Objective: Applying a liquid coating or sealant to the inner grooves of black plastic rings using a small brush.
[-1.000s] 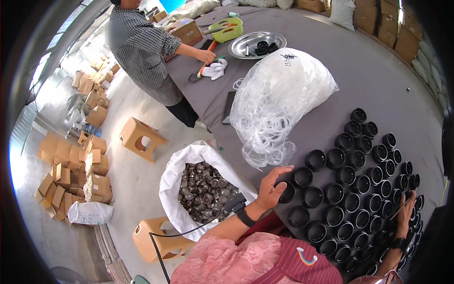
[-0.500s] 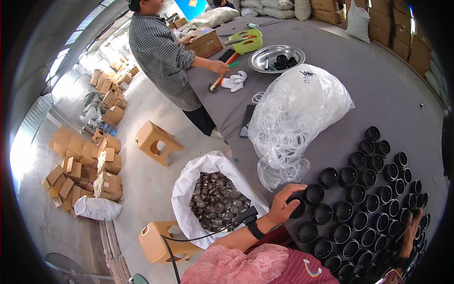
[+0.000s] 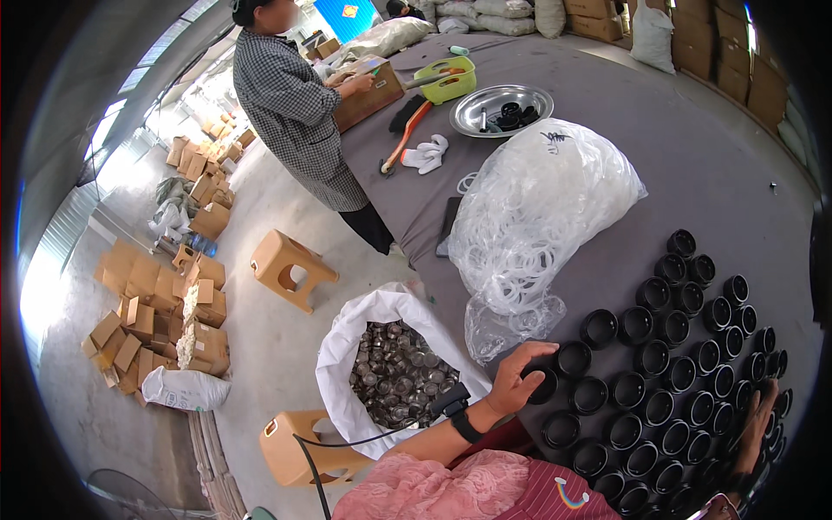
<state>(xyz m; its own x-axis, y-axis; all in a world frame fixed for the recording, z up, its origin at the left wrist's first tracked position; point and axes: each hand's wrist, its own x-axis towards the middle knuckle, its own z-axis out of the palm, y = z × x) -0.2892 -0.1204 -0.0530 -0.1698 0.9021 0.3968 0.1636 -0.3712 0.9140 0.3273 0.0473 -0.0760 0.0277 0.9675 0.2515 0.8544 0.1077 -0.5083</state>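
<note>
Many round black plastic caps (image 3: 639,389) stand in loose rows, hollow side up, on the grey-covered table at the right. My left hand (image 3: 517,379) rests at the left edge of the group, thumb and forefinger apart, touching the outermost cap (image 3: 542,386). At the far right my right hand (image 3: 759,425) lies along the other side of the caps, its fingers stretched out; part of it is lost near the dark rim. A clear plastic bag of white rings (image 3: 546,208) lies beyond the caps.
Left of the table, a white sack (image 3: 334,373) holds small glassy pieces, beside a tan stool (image 3: 282,446). Farther back are a metal bowl (image 3: 459,117), green basket (image 3: 458,87), glove (image 3: 426,154) and orange-handled brush (image 3: 406,139). A co-worker (image 3: 290,113) stands by a cardboard box (image 3: 381,95).
The co-worker's hand with a green object has moved from beside the brush back over the cardboard box. My hands stay nearly where they were; the view has shifted slightly.
</note>
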